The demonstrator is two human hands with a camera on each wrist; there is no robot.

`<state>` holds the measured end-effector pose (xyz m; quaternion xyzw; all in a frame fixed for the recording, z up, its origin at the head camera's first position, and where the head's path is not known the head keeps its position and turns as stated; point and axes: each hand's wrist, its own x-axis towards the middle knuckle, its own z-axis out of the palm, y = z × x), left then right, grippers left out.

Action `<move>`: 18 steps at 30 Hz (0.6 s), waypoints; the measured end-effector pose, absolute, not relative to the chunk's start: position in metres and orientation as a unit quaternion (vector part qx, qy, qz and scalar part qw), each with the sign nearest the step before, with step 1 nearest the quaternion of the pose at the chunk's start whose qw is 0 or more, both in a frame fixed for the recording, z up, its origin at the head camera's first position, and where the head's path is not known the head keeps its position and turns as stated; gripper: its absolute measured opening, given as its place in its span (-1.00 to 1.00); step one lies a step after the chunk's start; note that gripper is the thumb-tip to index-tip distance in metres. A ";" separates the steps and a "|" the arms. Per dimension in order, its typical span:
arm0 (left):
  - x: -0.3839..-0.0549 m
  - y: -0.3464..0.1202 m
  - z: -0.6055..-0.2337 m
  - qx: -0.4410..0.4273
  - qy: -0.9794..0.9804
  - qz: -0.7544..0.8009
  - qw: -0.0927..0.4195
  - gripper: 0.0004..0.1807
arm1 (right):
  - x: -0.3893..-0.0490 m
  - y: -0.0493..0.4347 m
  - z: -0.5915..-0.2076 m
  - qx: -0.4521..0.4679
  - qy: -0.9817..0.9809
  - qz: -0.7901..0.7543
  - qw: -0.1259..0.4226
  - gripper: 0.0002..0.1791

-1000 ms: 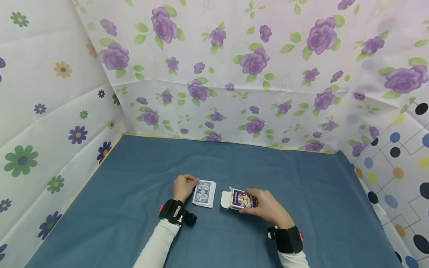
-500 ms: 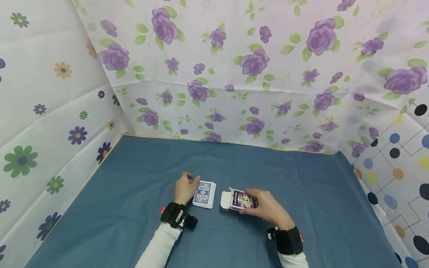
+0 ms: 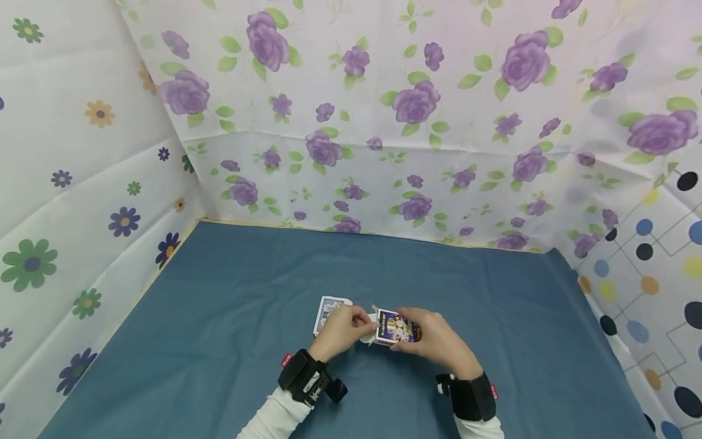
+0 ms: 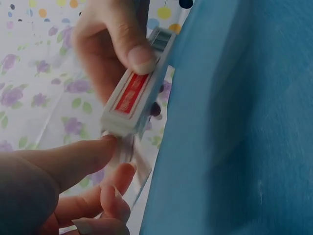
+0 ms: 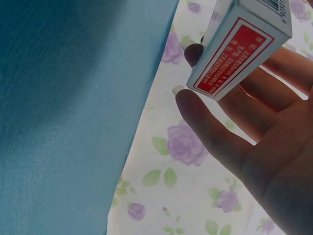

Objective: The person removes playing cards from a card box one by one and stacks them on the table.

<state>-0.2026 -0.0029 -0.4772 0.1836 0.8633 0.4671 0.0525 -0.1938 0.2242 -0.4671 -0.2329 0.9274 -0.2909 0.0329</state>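
Note:
My right hand (image 3: pixel 436 341) grips a purple-fronted playing-card box (image 3: pixel 397 327) from its right end, thumb on the near side. The box's white end flap stands out on the left. There my left hand (image 3: pixel 341 331) has its thumb tip at the flap; in the left wrist view the thumb (image 4: pixel 83 154) touches near the box end, its other fingers bent below with a gap between. Whether the flap is pinched is unclear. Behind the left hand lies a stack of blue-backed cards (image 3: pixel 327 309), partly covered. The right wrist view shows the box's red-labelled side (image 5: pixel 232 58).
A blue cloth (image 3: pixel 263 274) covers the table. Purple-flowered sheeting (image 3: pixel 356 122) hangs behind it, with other patterned sheets at both sides. Each wrist wears a black strapped camera, the left one (image 3: pixel 307 378) hanging low beside the cloth.
The left hand has left the card stack's left edge and moved right, across the stack, to the box flap. My right hand and the box have hardly moved.

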 end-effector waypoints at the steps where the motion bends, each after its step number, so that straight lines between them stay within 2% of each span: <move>1: -0.202 -0.002 -0.477 0.185 0.863 0.467 0.057 -0.84 | -0.193 0.224 -0.467 -0.235 0.926 -0.292 0.031 -0.28; 11: -0.205 0.001 -0.477 0.160 0.832 0.518 0.119 -0.89 | -0.192 0.222 -0.461 -0.241 0.924 -0.296 0.012 -0.29; 18: -0.207 -0.002 -0.481 0.154 0.803 0.556 0.153 -0.84 | -0.191 0.222 -0.462 -0.234 0.926 -0.295 0.016 -0.29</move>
